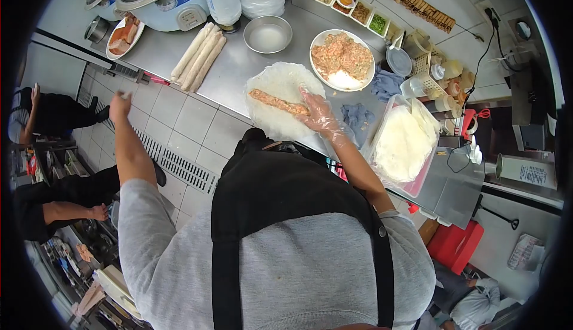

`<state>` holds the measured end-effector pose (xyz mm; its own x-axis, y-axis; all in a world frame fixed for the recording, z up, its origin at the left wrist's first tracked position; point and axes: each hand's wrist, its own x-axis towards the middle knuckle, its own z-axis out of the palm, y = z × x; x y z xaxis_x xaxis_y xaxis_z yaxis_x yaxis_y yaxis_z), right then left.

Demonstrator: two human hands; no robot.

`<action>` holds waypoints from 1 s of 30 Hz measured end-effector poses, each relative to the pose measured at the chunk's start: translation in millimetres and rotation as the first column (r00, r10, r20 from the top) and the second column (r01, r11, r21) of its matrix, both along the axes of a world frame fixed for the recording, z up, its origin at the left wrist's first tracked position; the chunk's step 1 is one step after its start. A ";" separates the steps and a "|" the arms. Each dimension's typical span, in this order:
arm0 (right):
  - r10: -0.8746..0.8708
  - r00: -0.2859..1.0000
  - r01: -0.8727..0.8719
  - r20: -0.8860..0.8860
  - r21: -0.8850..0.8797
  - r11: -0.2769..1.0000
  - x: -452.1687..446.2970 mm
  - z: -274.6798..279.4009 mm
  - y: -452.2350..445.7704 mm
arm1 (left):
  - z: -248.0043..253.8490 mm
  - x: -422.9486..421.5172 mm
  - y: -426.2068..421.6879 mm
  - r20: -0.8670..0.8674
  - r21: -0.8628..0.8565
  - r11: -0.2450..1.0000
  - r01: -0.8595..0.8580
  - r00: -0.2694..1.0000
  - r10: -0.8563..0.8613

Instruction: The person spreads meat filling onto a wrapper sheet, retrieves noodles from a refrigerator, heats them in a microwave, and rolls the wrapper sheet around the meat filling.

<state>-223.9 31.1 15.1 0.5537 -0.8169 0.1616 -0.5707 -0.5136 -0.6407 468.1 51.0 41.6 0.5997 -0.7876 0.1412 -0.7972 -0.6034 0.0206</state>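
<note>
My right hand point(320, 116), in a clear plastic glove, is at the right end of a strip of pinkish minced filling point(271, 100). Its thumb and fingers close around that end. The strip lies across a thin, round white wrapper sheet point(277, 126) spread on the steel counter near its front edge. Away from the counter, my left hand point(120, 106) is raised over the floor at the left, its fingers curled in, with nothing visible in them. Beyond the wrapper, a white plate point(314, 67) bears a mound of the same filling point(341, 54).
Several pale rolls point(199, 57) lie at the counter's left, beside a metal bowl point(268, 34). Stacked wrapper sheets point(403, 142) fill a tub at right, near a blue cloth point(358, 118). Rice cookers point(164, 7) and topping trays point(352, 8) stand behind. Other people stand at far left.
</note>
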 end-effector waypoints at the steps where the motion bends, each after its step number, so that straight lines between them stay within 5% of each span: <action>1: 0.006 1.000 -0.006 0.000 0.002 1.000 2.4 0.8 2.4 | 9.5 0.1 -0.4 0.000 0.002 1.000 -0.006 1.000 0.006; 3: -0.028 0.998 0.029 -0.063 0.021 0.999 7.2 3.2 0.6 | 29.0 -15.6 -12.3 -0.136 -0.132 0.985 -0.107 0.987 0.089; 7: -0.008 0.999 0.010 -0.035 0.054 0.998 12.3 -2.4 1.2 | 39.4 -109.2 -50.8 -0.176 -0.296 0.902 0.315 0.910 -0.376; 11: -0.033 0.993 0.042 -0.111 0.073 0.996 14.8 0.8 2.1 | 47.6 -157.1 -50.9 -0.225 -0.092 0.928 0.362 0.900 -0.373; 14: -0.036 0.994 0.040 -0.104 0.044 0.998 10.7 -6.8 4.9 | 22.4 -105.3 -30.4 -0.081 -0.189 0.963 0.192 0.974 -0.210; 16: -0.043 0.994 0.047 -0.099 0.037 0.998 13.5 -7.9 9.6 | -17.3 -35.0 -24.1 -0.172 -0.052 0.985 -0.165 0.973 0.154; 17: -0.030 0.998 0.031 -0.054 0.011 0.999 11.8 -7.2 9.5 | -24.9 -40.5 -33.6 -0.180 -0.054 0.983 -0.175 0.970 0.163; 19: -0.018 1.000 0.018 0.002 -0.014 1.000 19.4 -7.6 7.4 | -26.7 -67.4 -69.2 -0.265 -0.445 0.895 -0.004 0.956 -0.127; 20: -0.082 0.994 0.072 -0.075 -0.121 0.990 22.3 -9.9 8.9 | -5.7 -110.3 -78.7 -0.216 -0.368 0.929 0.029 0.969 -0.116; 23: -0.092 0.989 0.049 -0.118 -0.322 0.945 22.4 -21.4 -13.6 | -4.9 -210.2 -105.8 -0.257 -0.557 0.754 0.348 0.791 -0.555; 27: -0.136 0.990 0.106 -0.042 -0.421 0.901 29.6 21.3 -65.4 | -5.8 -355.0 -95.1 -0.408 -0.563 0.614 0.554 0.459 -0.789; 29: -0.153 0.983 0.073 -0.100 -0.554 0.829 18.0 34.8 -104.5 | -3.2 -406.9 -77.6 -0.364 -0.636 0.426 0.644 0.236 -0.901; 30: -0.204 0.932 0.019 -0.298 -0.524 0.852 11.2 60.3 -118.5 | -4.0 -423.4 -71.1 -0.373 -0.591 0.374 0.714 0.169 -0.912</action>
<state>-212.7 -87.4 75.5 0.5591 -0.7309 0.3914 -0.7733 -0.6300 -0.0720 44.6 -20.1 37.6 -0.3655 -0.8653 0.3431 -0.5516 0.4983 0.6689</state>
